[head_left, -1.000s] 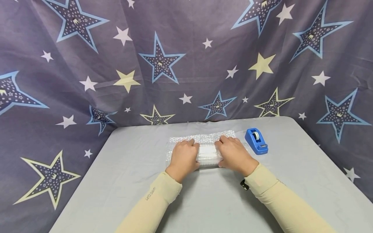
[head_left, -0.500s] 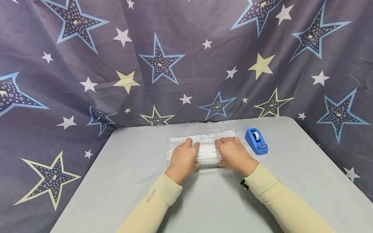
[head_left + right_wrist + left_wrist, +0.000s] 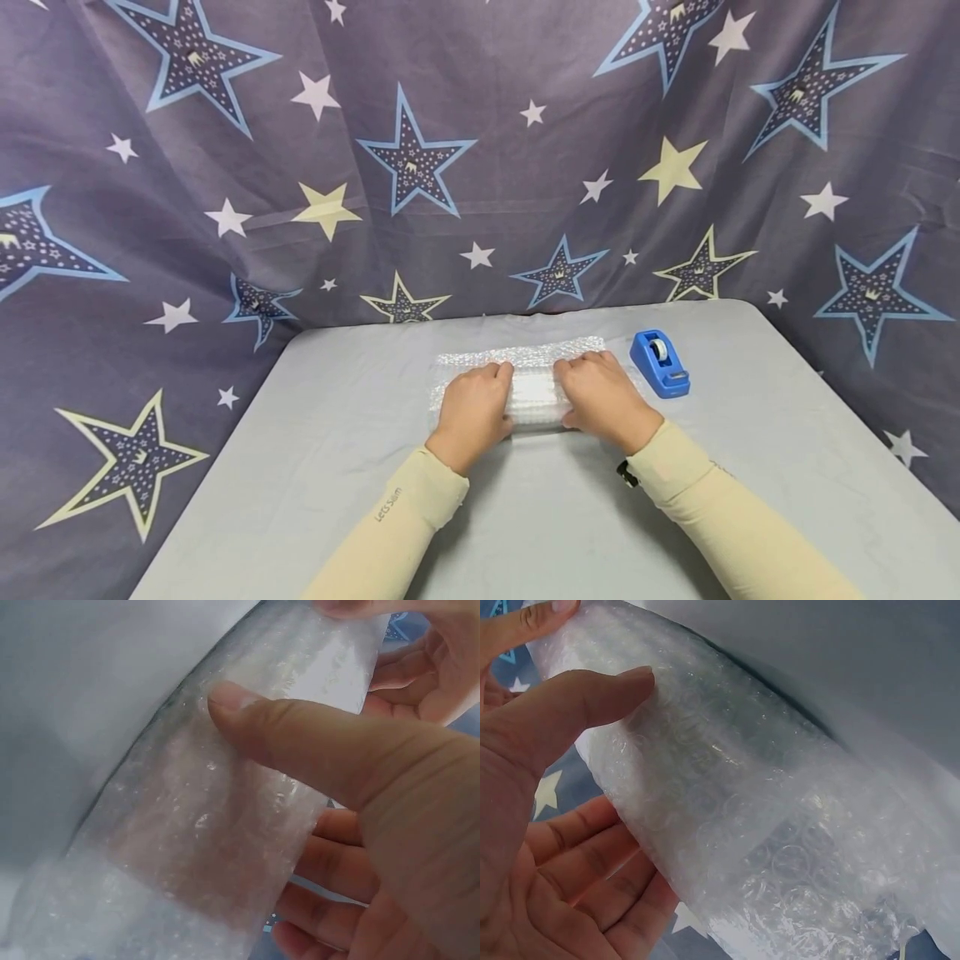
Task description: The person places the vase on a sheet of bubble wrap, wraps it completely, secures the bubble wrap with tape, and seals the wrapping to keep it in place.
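Starry cloth [image 3: 480,67] hangs behind the counter [image 3: 330,433] in the head view; on it, 2 hands, left hand [image 3: 472,407] and right hand [image 3: 602,398], grip the bubble wrap [image 3: 536,392], the tape dispenser [image 3: 663,367] near the right. Left wrist view: thumb [image 3: 604,696] atop, fingers [image 3: 592,874] beyond. Right wrist view: likewise pinching.

Bubble wrap [image 3: 534,393] (clear, glinting) lies crosswise in a bundle.

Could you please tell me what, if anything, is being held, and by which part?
The bubble wrap: the left grip and right grip hold it on either side of its middle.
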Demonstrator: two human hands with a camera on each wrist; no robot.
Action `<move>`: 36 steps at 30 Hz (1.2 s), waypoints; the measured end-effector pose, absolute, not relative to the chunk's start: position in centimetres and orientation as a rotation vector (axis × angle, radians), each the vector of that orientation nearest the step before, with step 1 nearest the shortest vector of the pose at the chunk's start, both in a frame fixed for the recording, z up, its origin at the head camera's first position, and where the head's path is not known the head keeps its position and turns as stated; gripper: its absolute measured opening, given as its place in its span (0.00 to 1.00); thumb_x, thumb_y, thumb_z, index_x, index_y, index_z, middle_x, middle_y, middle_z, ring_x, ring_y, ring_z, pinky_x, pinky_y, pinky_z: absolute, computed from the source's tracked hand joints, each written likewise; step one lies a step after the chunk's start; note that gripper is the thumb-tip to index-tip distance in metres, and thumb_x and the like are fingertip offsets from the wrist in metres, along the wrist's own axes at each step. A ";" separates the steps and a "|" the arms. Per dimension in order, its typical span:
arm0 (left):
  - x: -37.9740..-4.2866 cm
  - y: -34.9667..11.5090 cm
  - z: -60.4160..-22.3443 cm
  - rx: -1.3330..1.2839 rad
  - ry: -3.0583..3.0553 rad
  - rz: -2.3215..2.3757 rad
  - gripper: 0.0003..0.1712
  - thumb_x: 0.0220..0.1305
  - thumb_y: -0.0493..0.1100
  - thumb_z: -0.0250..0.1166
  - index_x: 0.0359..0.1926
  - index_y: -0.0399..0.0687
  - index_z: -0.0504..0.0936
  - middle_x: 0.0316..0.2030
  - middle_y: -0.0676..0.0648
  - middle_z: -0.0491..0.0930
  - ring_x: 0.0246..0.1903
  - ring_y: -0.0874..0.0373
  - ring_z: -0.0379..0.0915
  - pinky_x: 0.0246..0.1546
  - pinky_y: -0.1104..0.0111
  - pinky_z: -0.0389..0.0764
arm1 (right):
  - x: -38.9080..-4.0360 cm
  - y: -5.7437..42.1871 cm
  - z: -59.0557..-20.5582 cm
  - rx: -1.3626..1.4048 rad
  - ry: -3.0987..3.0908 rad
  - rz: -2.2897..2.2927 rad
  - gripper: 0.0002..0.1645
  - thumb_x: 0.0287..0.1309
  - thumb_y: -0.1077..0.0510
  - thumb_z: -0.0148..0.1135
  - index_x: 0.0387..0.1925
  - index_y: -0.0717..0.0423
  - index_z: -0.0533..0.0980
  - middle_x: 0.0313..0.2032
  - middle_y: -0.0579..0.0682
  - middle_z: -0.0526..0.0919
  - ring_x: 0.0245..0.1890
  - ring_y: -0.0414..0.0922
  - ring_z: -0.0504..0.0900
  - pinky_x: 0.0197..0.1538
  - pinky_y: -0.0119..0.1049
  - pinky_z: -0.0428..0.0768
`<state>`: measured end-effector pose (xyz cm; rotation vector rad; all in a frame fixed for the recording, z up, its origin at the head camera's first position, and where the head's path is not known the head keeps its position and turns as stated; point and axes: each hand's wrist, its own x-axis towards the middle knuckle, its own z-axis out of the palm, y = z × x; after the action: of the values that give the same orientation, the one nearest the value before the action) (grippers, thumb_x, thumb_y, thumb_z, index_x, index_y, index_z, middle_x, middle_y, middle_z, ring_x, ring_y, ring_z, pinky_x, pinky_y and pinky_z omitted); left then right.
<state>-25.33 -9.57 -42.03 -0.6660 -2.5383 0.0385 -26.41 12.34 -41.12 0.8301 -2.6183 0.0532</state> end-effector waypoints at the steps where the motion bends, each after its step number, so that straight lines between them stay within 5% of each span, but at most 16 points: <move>1: -25.3 -9.6 -42.0 -0.666 -2.536 0.046 0.33 0.36 0.46 0.83 0.44 0.44 0.78 0.36 0.48 0.84 0.32 0.49 0.84 0.35 0.57 0.83 | -26.4 12.3 -41.1 0.830 -2.619 0.050 0.38 0.27 0.48 0.90 0.40 0.57 0.78 0.34 0.53 0.88 0.37 0.55 0.84 0.43 0.50 0.76; 21: -25.6 -9.7 -42.1 -0.683 -2.563 0.054 0.29 0.39 0.49 0.80 0.43 0.43 0.80 0.39 0.47 0.86 0.39 0.49 0.84 0.43 0.57 0.82 | -26.6 12.3 -42.0 0.812 -2.575 0.053 0.36 0.29 0.54 0.84 0.39 0.58 0.71 0.30 0.52 0.85 0.33 0.54 0.82 0.40 0.51 0.77; 30: -25.8 -9.7 -42.5 -0.675 -2.562 0.038 0.32 0.37 0.46 0.81 0.45 0.42 0.80 0.41 0.46 0.85 0.43 0.49 0.83 0.45 0.56 0.81 | -26.9 12.3 -42.7 0.807 -2.585 0.094 0.40 0.26 0.54 0.86 0.43 0.58 0.72 0.36 0.53 0.84 0.39 0.55 0.85 0.48 0.53 0.79; 36: -26.2 -9.6 -42.6 -0.662 -2.587 0.048 0.35 0.36 0.45 0.80 0.49 0.40 0.80 0.48 0.42 0.85 0.51 0.46 0.83 0.56 0.53 0.80 | -27.1 12.5 -43.0 0.814 -2.606 0.122 0.41 0.27 0.55 0.86 0.45 0.58 0.72 0.41 0.54 0.83 0.46 0.56 0.85 0.53 0.55 0.79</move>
<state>-26.18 -9.64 -42.64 -0.6621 -2.5875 0.0482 -27.09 12.48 -43.01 0.8138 -2.6061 0.1225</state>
